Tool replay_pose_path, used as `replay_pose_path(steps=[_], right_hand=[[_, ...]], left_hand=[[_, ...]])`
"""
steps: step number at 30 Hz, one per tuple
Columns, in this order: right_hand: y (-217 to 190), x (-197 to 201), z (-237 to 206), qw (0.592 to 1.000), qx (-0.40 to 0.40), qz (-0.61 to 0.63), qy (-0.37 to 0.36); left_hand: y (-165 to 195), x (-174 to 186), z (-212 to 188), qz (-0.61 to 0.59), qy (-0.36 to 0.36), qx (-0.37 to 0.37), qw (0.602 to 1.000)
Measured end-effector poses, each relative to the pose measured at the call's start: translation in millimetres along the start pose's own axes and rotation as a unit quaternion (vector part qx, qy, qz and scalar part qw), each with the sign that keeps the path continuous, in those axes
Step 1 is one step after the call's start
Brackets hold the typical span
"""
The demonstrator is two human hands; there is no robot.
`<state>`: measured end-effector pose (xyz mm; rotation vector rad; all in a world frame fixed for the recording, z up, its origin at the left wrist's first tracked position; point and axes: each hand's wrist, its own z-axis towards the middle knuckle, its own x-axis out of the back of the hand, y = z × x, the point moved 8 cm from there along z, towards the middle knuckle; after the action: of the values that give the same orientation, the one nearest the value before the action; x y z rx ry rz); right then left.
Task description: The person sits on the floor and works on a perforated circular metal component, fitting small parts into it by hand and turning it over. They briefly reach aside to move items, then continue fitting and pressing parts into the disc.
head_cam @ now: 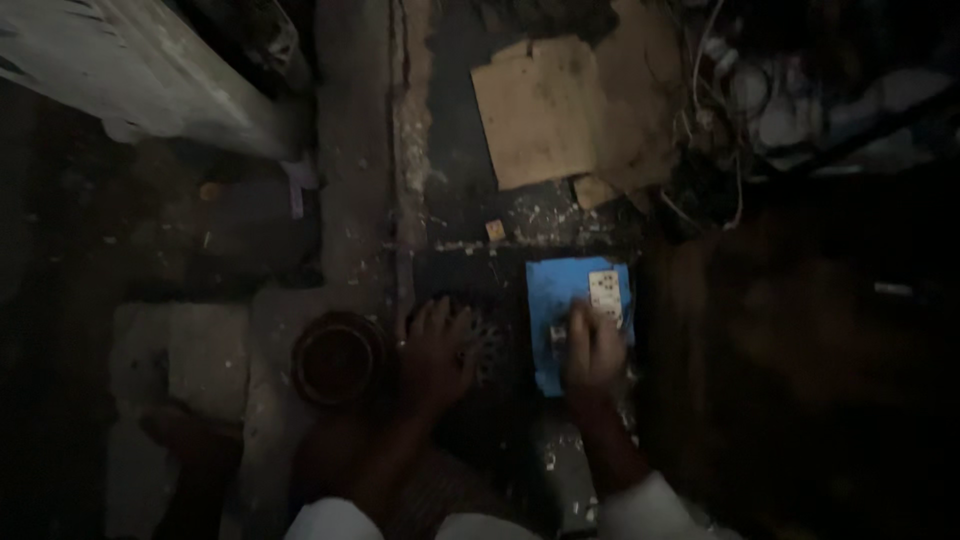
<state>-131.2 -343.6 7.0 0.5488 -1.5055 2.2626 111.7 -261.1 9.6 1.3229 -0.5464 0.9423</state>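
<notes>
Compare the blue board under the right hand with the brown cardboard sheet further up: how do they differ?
The blue board is blue and small; the cardboard sheet is tan and larger. The blue board carries a pale fitting and has the right hand on it; the cardboard sheet lies bare and untouched. Both are flat and roughly rectangular.

The right hand [593,350] rests on the flat box [578,318]. Left of the box the left hand [435,350] lies on a round grate [487,350]; further left sits a bowl [335,358]. Behind the box lies cardboard [570,105].
</notes>
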Motion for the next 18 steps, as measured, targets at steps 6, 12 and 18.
replay_pose_path(steps=[6, 12, 18], right_hand=[[2, -138, 243, 0.999, -0.006, 0.045, 0.011], [79, -207, 341, 0.988, 0.006, -0.144, -0.060], [113, -219, 417, 0.981, 0.077, -0.178, -0.014]], left_hand=[[5, 6, -5, -0.002, 0.032, -0.009, 0.999], [5, -1, -13, -0.025, -0.029, 0.006, 0.999], [-9, -25, -40, -0.035, -0.049, 0.051, 0.997]])
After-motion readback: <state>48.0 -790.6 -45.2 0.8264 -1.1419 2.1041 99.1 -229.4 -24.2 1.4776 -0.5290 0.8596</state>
